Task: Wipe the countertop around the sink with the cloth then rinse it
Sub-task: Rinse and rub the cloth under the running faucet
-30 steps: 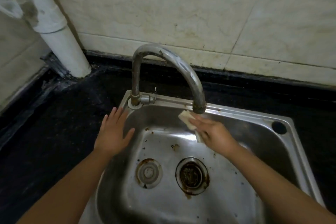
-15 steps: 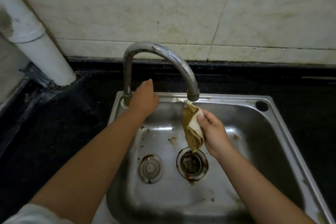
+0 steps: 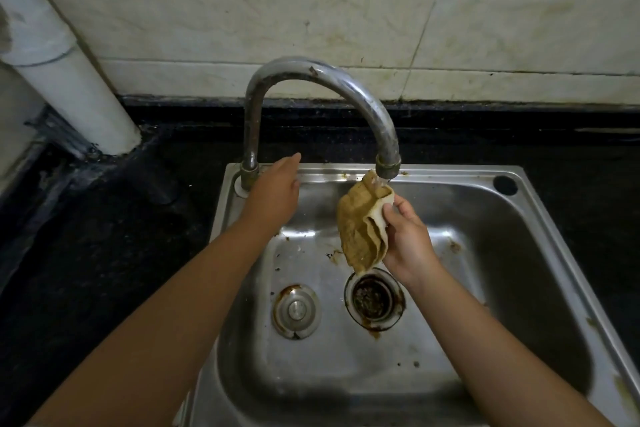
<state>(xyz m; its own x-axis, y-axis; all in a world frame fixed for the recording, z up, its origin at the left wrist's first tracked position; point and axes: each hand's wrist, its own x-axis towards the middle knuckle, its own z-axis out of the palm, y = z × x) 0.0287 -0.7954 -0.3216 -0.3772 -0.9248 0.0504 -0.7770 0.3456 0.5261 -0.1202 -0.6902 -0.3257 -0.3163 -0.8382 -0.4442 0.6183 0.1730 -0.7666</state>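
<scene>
A crumpled tan and white cloth (image 3: 362,232) hangs right under the spout of the curved metal faucet (image 3: 346,87), over the steel sink (image 3: 519,236). My right hand (image 3: 407,243) grips the cloth by its right edge, thumb on top. A little water seems to fall from the spout onto the top of the cloth. My left hand (image 3: 273,194) lies at the faucet's base on the sink's back rim, fingers fairly straight and pointing toward the wall. It covers the tap handle. The black countertop (image 3: 104,236) surrounds the sink.
In the basin are a dirty open drain (image 3: 374,300) under the cloth and a capped round fitting (image 3: 295,310) to its left. A white pipe (image 3: 65,80) stands at the back left corner. A stained tiled wall (image 3: 346,10) rises behind the counter.
My left hand went from the sink's left rim to the faucet base and stays there. My right hand let the cloth unfold and now holds it slightly higher under the spout.
</scene>
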